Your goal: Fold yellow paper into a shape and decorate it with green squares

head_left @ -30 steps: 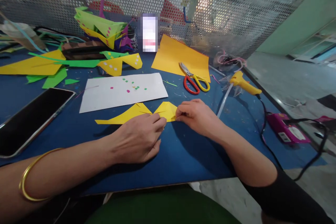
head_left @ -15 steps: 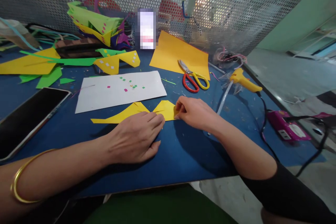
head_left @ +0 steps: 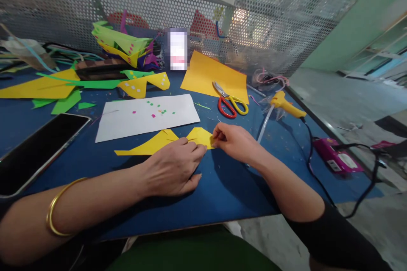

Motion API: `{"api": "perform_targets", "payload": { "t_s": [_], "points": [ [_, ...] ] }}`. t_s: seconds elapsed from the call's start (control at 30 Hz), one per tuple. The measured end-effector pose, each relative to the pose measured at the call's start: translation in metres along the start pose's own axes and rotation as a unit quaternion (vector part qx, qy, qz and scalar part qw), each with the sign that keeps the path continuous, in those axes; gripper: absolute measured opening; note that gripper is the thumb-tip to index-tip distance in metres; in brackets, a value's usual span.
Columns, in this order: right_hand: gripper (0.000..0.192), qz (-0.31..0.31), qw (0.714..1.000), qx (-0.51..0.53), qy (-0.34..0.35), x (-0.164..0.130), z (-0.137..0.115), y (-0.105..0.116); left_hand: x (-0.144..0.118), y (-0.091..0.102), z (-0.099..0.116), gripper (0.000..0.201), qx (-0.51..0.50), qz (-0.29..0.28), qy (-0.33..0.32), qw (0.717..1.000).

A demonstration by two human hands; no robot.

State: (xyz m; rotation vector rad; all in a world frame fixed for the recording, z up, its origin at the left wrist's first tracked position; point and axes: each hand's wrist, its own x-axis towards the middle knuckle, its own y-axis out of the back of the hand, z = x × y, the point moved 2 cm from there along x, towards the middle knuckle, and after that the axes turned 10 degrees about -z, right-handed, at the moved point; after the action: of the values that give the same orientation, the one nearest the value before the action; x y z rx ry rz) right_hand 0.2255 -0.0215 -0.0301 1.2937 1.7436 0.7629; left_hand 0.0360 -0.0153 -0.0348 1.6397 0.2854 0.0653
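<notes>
A yellow paper cut-out (head_left: 151, 145) with a long tapered left end and a notch in its middle lies on the blue table. Across its middle rests my left hand (head_left: 178, 163), palm down, fingers stretched out and pressing on the paper. At the right end of the cut-out, my right hand (head_left: 232, 140) is closed in a pinch on the paper edge. Just beyond both hands is a white paper sheet (head_left: 127, 125) strewn with several tiny green and pink paper bits. Some of the cut-out is hidden beneath my left fingers.
Scissors (head_left: 226, 100) with red and yellow handles lie partly on a yellow sheet (head_left: 206, 72). A yellow glue gun (head_left: 288, 106) and its cord are at right, near a magenta power box (head_left: 335, 156). A large phone (head_left: 41, 152) lies at left, near a dotted yellow cut-out (head_left: 140, 87).
The whole view has shifted slightly. My left hand has slid a little to the right along the yellow cut-out; my right hand keeps its pinch at the right end.
</notes>
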Motion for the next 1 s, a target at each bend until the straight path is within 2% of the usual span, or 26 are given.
{"api": "perform_targets", "payload": {
  "t_s": [0.1,0.3,0.5,0.77,0.87,1.0],
  "points": [
    [0.014,0.002,1.0,0.019,-0.006,-0.001,0.004,-0.002,0.0,-0.001,0.0,0.038,-0.005,-0.002,0.003,1.0],
    [0.02,-0.004,0.999,-0.025,-0.036,0.002,0.005,0.0,0.001,-0.002,0.0,0.038,-0.025,-0.012,0.005,1.0],
    [0.018,-0.011,0.999,-0.047,-0.021,0.002,0.003,0.001,-0.001,-0.002,-0.003,0.039,-0.041,-0.004,-0.001,0.999],
    [0.011,0.039,0.997,0.064,0.023,-0.006,0.017,0.002,0.003,0.0,-0.006,0.038,-0.049,0.0,0.001,0.999],
    [0.01,0.059,0.996,0.066,0.013,-0.009,0.021,0.005,0.002,0.0,-0.006,0.038,-0.055,-0.001,0.0,0.998],
    [0.009,0.051,0.996,0.07,0.025,-0.008,0.022,0.005,0.002,-0.001,-0.006,0.039,-0.054,0.004,-0.002,0.999]
  ]
}}
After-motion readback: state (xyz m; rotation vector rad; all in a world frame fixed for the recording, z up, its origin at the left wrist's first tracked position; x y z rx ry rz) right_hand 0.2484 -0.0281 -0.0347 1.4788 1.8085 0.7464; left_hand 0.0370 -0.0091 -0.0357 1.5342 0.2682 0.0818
